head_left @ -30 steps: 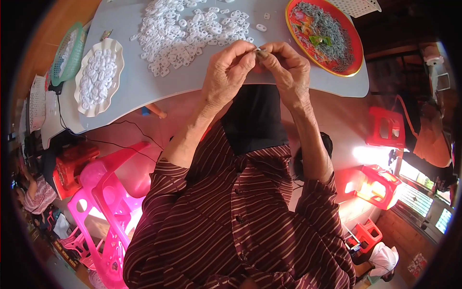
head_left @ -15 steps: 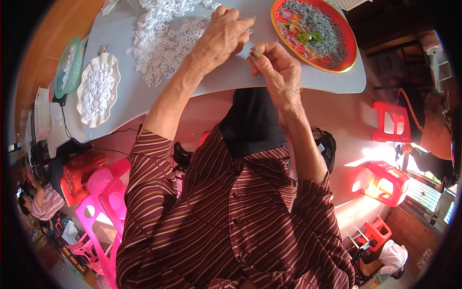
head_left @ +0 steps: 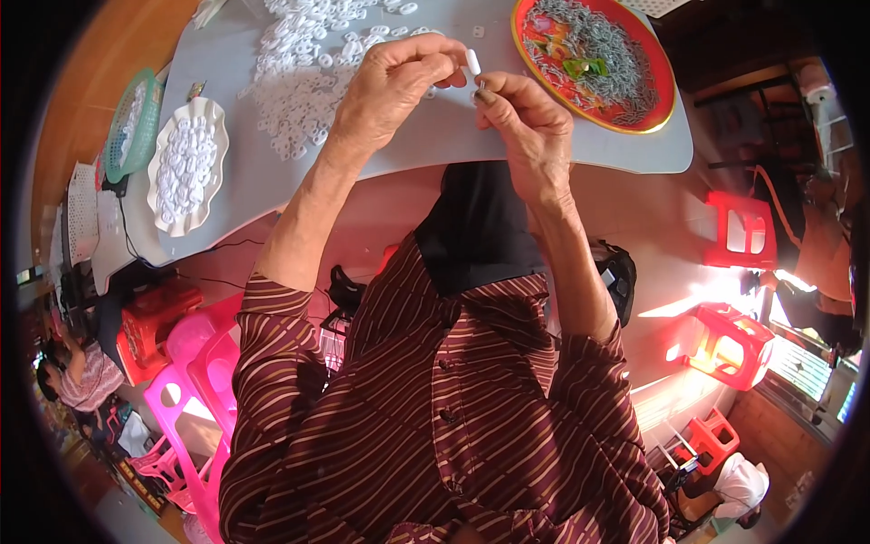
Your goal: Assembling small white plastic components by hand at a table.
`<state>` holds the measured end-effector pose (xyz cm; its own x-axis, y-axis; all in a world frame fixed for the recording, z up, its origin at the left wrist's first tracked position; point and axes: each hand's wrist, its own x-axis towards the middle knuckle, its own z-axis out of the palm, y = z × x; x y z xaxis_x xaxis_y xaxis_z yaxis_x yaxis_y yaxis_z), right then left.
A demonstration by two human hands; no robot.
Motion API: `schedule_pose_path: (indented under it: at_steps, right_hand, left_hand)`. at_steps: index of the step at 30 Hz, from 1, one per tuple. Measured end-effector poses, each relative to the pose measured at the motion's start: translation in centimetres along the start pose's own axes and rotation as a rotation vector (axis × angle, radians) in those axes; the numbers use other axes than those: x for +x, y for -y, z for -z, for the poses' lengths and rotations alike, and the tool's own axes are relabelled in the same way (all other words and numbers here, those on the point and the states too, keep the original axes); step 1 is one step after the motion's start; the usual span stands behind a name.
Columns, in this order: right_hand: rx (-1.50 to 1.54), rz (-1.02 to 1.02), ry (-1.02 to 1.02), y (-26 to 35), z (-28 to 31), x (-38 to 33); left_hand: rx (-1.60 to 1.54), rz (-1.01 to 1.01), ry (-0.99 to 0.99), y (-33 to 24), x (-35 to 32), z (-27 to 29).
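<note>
My left hand pinches a small white oval plastic piece between its fingertips, above the grey table. Close beside it, my right hand is closed on a thin metal screw, held upright just below the white piece. Whether the two touch I cannot tell. Loose white plastic pieces lie spread left of and beyond my left hand. Right of my right hand stands a round red tray with a gold rim, holding a heap of grey screws.
At the table's left, a scalloped white dish holds white oval pieces, with a green basket next to it. Pink chairs stand at lower left, red stools at right. Other people sit farther off.
My left hand has drawn back slightly from the far part of the table, and a white oval piece now shows in its fingers. The right hand stays almost in place.
</note>
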<state>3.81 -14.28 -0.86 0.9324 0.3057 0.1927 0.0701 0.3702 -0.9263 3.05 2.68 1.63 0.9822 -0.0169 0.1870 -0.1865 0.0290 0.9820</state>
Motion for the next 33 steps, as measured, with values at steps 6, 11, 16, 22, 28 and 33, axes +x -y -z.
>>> schedule_pose_path:
  at_steps: [6, 11, 16, 22, 28, 33]
  right_hand:
    - [-0.147, -0.025, -0.015, -0.1, -1.0, 0.6]
    - [-0.185, -0.043, -0.039, 0.0, -0.9, 0.9]
    - [-0.204, -0.042, -0.029, 0.0, -0.6, 0.9]
    - [-0.163, -0.066, -0.039, 0.0, -0.8, 0.8]
    - [-0.202, -0.028, -0.02, 0.0, -0.8, 0.8]
    - [-0.259, -0.022, -0.025, 0.0, -1.0, 0.8]
  left_hand:
    - [0.246, 0.024, -0.087, 1.7, -0.6, -1.2]
    - [0.591, -0.202, -0.115, 0.4, -0.1, -2.3]
    - [0.495, -0.078, -0.024, -0.3, -0.8, -1.7]
    - [0.485, -0.101, -0.05, -0.7, -1.4, -2.4]
    - [0.512, -0.113, -0.059, -1.1, -1.4, -2.4]
    - [0.587, -0.286, -0.071, -0.4, -1.1, -2.0]
